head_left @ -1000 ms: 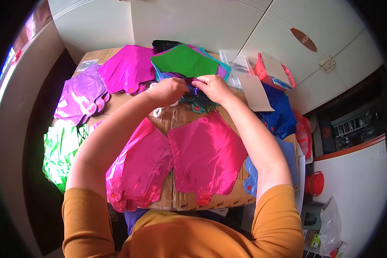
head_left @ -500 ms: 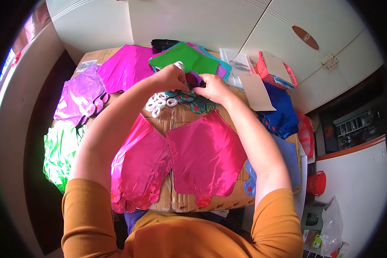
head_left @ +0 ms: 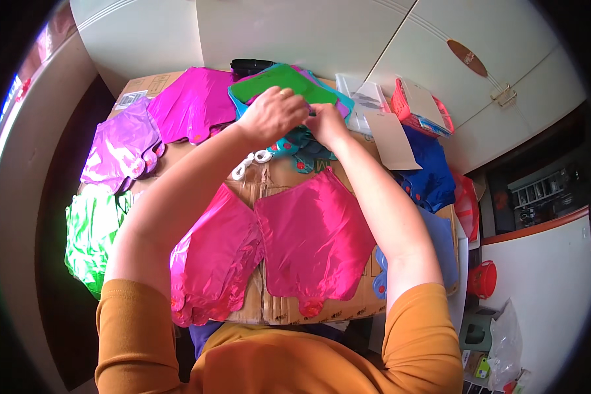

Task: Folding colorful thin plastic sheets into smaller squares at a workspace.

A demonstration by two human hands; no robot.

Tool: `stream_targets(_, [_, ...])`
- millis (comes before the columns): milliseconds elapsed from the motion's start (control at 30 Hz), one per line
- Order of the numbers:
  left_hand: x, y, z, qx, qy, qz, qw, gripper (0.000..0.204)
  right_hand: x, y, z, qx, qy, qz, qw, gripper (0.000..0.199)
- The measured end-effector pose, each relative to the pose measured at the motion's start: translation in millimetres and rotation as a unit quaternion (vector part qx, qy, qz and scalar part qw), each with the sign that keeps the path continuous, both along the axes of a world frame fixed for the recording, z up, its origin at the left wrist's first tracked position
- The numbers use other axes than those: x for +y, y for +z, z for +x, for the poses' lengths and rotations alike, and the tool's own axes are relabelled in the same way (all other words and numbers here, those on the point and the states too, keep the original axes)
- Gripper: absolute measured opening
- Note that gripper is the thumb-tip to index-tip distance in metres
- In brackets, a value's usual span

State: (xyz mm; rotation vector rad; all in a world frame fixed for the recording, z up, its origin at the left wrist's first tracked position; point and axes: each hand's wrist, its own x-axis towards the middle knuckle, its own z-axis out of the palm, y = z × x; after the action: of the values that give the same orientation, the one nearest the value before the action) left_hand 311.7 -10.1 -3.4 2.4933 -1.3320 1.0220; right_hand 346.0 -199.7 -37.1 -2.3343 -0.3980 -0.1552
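Both my hands are together over the far middle of the cardboard surface. My left hand (head_left: 274, 118) is closed with its fingers curled; whatever lies inside them is hidden. Beside it my right hand (head_left: 326, 125) pinches a small dark bit that I cannot make out. Just beneath them is a bunch of teal shiny pieces (head_left: 297, 146) with red dots; whether the hands grip it is hidden. White loops (head_left: 251, 161) lie to the left of the bunch. Nearer to me two pink foil-like sheets (head_left: 315, 233) with scalloped lower ends lie side by side.
A green sheet (head_left: 284, 82) tops a stack at the back. Magenta (head_left: 194, 102), lilac (head_left: 121, 141) and bright green (head_left: 92, 226) pieces sit along the left. On the right are a red basket (head_left: 407, 108), a cardboard piece (head_left: 393, 141) and blue pieces (head_left: 433, 171).
My left hand has turned and shifted slightly right, closer to my right hand. The teal bunch has shifted and looks brighter. Fewer white loops show. The purple bit between my hands is mostly hidden.
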Motion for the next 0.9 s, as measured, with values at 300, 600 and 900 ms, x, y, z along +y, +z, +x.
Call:
stream_targets(300, [15,4,-26,0.239,0.288,0.118,0.920,0.050,-112,123,112,-0.013,-0.256,0.379,0.889,0.027])
stream_targets(600, [39,20,-17,0.285,0.337,0.095,0.892,0.070,-387,297,4,-0.021,-0.375,0.081,0.923,0.032])
stream_targets(900, [-168,30,-53,0.218,-0.318,-0.036,0.922,0.021,-325,198,-166,-0.264,-0.265,-0.251,0.893,0.029])
